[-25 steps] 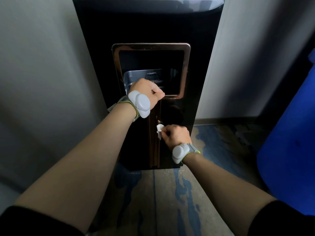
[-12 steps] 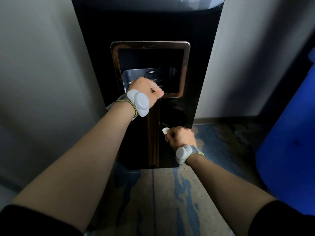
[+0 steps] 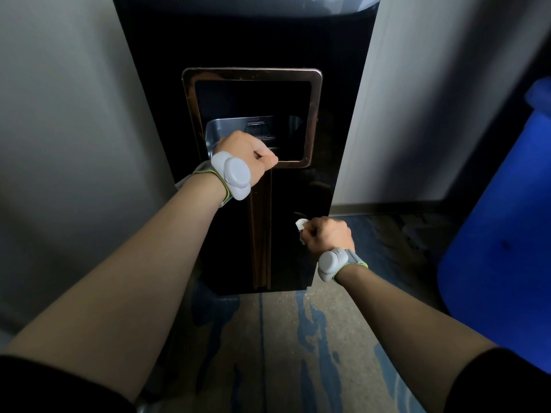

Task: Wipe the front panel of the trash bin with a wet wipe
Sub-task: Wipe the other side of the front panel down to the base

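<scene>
the tall black trash bin point(image 3: 298, 43) stands upright against a pale wall point(image 3: 59, 114), on a floor point(image 3: 283, 338) of grey with blue streaks. its glossy front panel point(image 3: 301, 189) faces the person, with a copper-coloured frame point(image 3: 316, 114) round the dark opening near the top and a silvery flap point(image 3: 229, 126) showing inside it.

the left hand point(image 3: 244, 153) is up at the lower left corner of that opening. its fingers are curled tight, the thumb tip lying along the bottom edge of the frame; whether the fingers hook over the rim itself i cannot tell, since they turn away from view. a grey puck-like band point(image 3: 234, 175) sits on that wrist.

the right hand point(image 3: 326, 235) is lower, at the right side of the panel, close to the bin's right edge. its fingers are closed round a small white wet wipe point(image 3: 301, 225), bunched up, with only a bit poking out past the thumb and forefinger. the wipe is against or just at the black surface; the gloss makes true contact hard to judge. a matching wrist band point(image 3: 332, 262) is on this arm too.

a narrow copper strip point(image 3: 262, 234) runs down the panel between the two hands. off to the right stands a large blue container point(image 3: 507, 234), well apart from the bin.
</scene>
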`<state>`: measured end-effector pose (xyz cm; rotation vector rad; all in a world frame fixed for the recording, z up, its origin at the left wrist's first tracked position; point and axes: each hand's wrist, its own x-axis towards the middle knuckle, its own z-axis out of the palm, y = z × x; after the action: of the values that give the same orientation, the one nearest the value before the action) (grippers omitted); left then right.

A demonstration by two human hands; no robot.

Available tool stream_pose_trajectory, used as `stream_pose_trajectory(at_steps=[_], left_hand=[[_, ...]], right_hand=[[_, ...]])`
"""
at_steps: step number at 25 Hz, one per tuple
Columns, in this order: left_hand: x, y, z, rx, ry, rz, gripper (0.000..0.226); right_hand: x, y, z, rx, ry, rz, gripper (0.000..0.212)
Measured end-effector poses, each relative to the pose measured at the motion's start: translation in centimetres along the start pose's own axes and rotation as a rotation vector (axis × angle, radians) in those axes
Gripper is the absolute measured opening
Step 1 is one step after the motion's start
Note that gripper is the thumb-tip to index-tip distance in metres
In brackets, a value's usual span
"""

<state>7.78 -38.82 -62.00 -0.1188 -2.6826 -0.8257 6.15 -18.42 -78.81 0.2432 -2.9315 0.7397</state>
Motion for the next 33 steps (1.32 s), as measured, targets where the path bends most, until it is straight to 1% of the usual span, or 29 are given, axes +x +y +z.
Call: stream_pose_trajectory(at_steps=[5,11,16,19,23,27,30,33], left_hand=[[0.2,-0.3,0.1,0.003,-0.006,0.007,0.015],[0.3,-0.4,0.2,-0.021,-0.006,0.006,0.014],[0.5,-0.7,0.3,-0.025,-0.008,0.007,0.013],[0.5,-0.8,0.3,-0.033,0.000,-0.001,0.011],[0.5,-1.0,0.4,-0.049,-0.011,-0.005,0.010],[0.5,-1.0,0.3,-0.052,-0.009,-0.009,0.010],[0.6,-0.9,0.4,-0.038,-0.006,0.002,0.011],[0.6,-0.9,0.4,-0.049,-0.008,-0.006,0.010]], right_hand=[[0.1,1.2,-0.7,-0.003,0.017,0.022,0.031],[0.0,2.1,-1.3,-0.010,0.038,0.031,0.025],[-0.1,2.4,-1.6,0.001,0.075,0.028,0.034],[-0.1,2.9,-1.8,-0.004,0.075,0.034,0.025],[0.1,3.5,-2.0,-0.023,0.081,0.071,0.020],[0.5,4.5,-3.5,-0.038,0.104,0.113,0.019],[0.0,4.5,-4.6,0.001,0.144,0.087,0.021],[-0.6,3.6,-5.9,0.026,0.193,-0.010,0.023]])
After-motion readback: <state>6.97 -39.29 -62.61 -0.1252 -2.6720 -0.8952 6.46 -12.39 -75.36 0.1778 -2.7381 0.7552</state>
